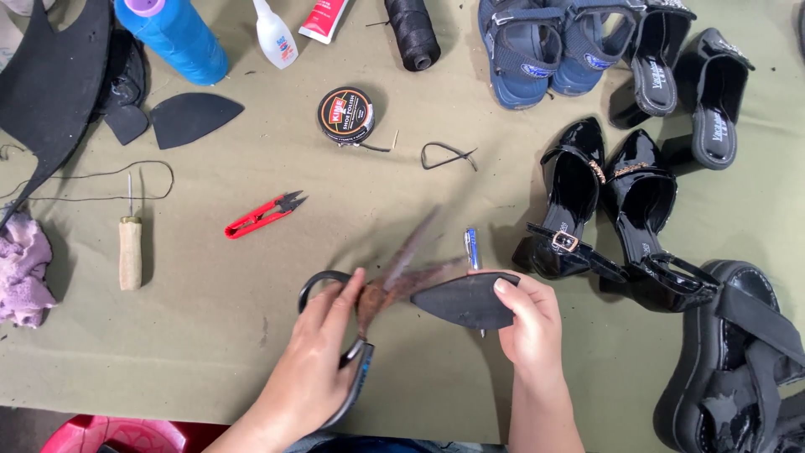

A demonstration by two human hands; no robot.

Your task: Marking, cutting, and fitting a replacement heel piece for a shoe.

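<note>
rusty scissors meet black sole piece on olive tabletop

a person's left hand (314, 373) grips the dark loop handles of large rusty scissors (394, 281), whose blades stand apart and blurred, near the front edge of an olive-green cloth tabletop (210, 335). the right hand (530, 323) has its fingers (506, 289) closed on a black, tear-shaped sole piece (465, 299), held just beside the blades; whether they touch cannot be told. a blue-and-silver pen-like tool (472, 248) lies just behind. toward the middle of the tabletop lie red thread snips (262, 216) and a round tin of polish (345, 116). along the far edge stand a blue thread cone (173, 35), a small glue bottle (274, 35) and a black thread spool (412, 32). a wooden-handled awl (130, 249) and a lilac rag (23, 268) sit by the left edge. blue sandals (537, 46) and glossy black heeled shoes (604, 210) crowd the right side. a red tub (117, 434) shows below the front edge.
</note>
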